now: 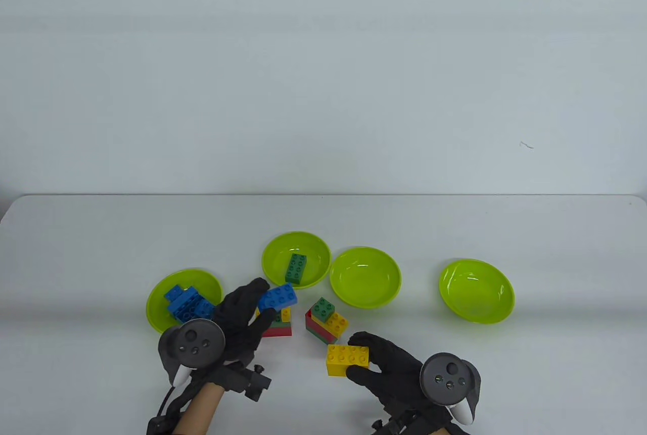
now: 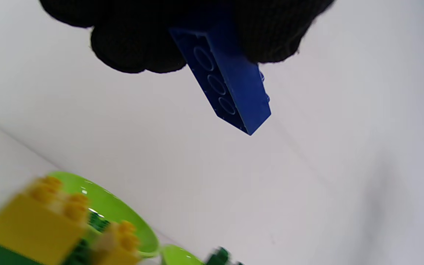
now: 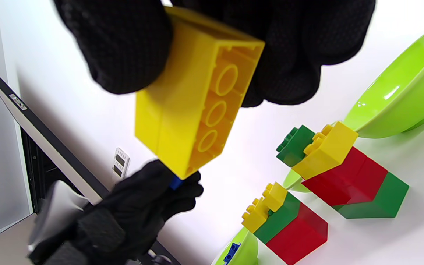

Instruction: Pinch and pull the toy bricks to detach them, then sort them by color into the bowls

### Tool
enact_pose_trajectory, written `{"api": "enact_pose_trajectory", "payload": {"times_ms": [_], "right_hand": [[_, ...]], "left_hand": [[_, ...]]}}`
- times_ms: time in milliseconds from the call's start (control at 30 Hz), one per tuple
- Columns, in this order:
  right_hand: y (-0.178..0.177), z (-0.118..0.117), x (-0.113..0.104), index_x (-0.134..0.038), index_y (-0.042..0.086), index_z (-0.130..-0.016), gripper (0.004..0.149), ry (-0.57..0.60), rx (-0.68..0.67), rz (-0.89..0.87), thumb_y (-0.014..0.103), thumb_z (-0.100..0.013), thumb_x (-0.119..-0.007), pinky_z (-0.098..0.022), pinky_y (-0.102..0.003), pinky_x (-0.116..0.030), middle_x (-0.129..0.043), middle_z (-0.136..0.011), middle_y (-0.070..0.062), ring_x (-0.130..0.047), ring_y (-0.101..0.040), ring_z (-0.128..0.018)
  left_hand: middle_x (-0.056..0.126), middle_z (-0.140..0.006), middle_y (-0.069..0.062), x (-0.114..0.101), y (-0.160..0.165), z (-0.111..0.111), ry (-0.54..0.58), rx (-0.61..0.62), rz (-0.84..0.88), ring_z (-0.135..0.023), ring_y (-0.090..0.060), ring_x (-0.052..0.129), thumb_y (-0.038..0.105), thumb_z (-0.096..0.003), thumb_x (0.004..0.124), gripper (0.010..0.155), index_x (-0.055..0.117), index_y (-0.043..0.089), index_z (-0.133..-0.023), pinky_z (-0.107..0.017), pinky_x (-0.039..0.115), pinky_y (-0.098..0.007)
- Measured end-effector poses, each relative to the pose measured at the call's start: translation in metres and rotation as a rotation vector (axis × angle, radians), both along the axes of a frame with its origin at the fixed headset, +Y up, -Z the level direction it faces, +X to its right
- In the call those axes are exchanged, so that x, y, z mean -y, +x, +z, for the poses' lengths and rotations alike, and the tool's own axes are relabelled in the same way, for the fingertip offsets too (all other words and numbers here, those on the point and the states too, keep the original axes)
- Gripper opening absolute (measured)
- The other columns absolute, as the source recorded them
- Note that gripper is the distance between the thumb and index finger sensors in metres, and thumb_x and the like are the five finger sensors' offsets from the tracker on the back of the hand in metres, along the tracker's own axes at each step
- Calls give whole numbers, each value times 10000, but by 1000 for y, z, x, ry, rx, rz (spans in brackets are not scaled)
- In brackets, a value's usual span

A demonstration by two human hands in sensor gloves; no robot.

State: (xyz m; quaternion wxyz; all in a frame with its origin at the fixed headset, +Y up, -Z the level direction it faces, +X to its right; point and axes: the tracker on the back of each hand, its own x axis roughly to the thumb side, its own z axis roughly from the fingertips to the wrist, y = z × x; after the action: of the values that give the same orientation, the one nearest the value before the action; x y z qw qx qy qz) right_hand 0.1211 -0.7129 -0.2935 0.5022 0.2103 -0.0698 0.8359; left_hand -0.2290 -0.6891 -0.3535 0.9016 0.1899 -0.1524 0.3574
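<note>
My left hand (image 1: 242, 316) pinches a blue brick (image 1: 277, 297) between fingers and thumb, held clear of the worktop (image 1: 101, 233), just above the nearer stack (image 1: 277, 325). In the left wrist view the blue brick (image 2: 226, 88) hangs from the gloved fingers (image 2: 134, 48), its hollow underside showing. My right hand (image 1: 391, 367) grips a long yellow brick (image 1: 348, 359), fingers curled round it; in the right wrist view the yellow brick (image 3: 197, 99) is lifted, studs away from the camera.

Two part-built stacks sit on the worktop between my hands. The one by my left hand shows red at the bottom, green above, yellow on top. The other stack (image 1: 326, 321) is tilted, with red and green below, a yellow brick and a small green one at the top.

Four lime bowls lie in a loose row. The leftmost bowl (image 1: 156, 303) holds several blue bricks (image 1: 188, 303). The second bowl (image 1: 273, 253) holds one green brick (image 1: 295, 269). The third bowl (image 1: 365, 277) and the far-right bowl (image 1: 476, 291) show only their glossy insides.
</note>
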Motion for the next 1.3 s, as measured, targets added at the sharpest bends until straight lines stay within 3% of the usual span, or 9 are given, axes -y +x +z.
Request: {"api": "enact_pose_trajectory", "payload": {"times_ms": [333, 633, 800, 967, 1133, 1300], "right_hand": [[0, 0, 0, -705, 62, -958, 620, 9, -11, 6, 391, -446, -824, -628, -547, -677, -860, -885, -175, -886, -395, -756], [0, 1, 0, -708, 59, -956, 621, 5, -15, 5, 391, -445, -826, -627, -547, -677, -861, -883, -174, -888, -395, -754], [0, 1, 0, -709, 59, -956, 619, 1, -13, 5, 390, -446, -825, -627, -547, -677, -861, -883, -176, -887, -396, -754], [0, 0, -1, -705, 63, -958, 619, -2, -8, -1, 394, -449, -823, -629, -545, -676, -858, -886, -172, -885, -392, -758], [2, 0, -2, -701, 64, -962, 620, -2, -1, -11, 396, -452, -820, -631, -543, -675, -854, -890, -170, -883, -391, -761], [5, -1, -3, -697, 68, -964, 619, -4, 7, -25, 399, -455, -816, -634, -540, -675, -852, -893, -166, -883, -387, -763]], "left_hand": [[711, -960, -326, 29, -72, -10, -134, -272, -11, -845, -483, 755, 280, -510, 761, 613, 609, -23, -1021, -651, 564, -631], [709, -955, -331, 51, -100, -8, -208, -410, -71, -838, -486, 755, 279, -509, 761, 616, 606, -29, -1019, -644, 566, -632], [647, -983, -350, 47, -102, -5, -192, -423, -20, -865, -507, 699, 357, -518, 749, 687, 550, -41, -1041, -654, 520, -644], [631, -998, -350, 30, -71, -6, -129, -276, 43, -880, -511, 682, 421, -525, 731, 725, 536, -38, -1051, -664, 506, -647], [637, -1003, -339, 14, -12, -1, -77, -2, 146, -886, -501, 689, 447, -530, 711, 726, 541, -27, -1054, -669, 515, -641], [639, -1009, -339, 9, 40, 13, -100, 243, 201, -892, -502, 691, 488, -535, 688, 749, 540, -27, -1058, -675, 514, -643]]}}
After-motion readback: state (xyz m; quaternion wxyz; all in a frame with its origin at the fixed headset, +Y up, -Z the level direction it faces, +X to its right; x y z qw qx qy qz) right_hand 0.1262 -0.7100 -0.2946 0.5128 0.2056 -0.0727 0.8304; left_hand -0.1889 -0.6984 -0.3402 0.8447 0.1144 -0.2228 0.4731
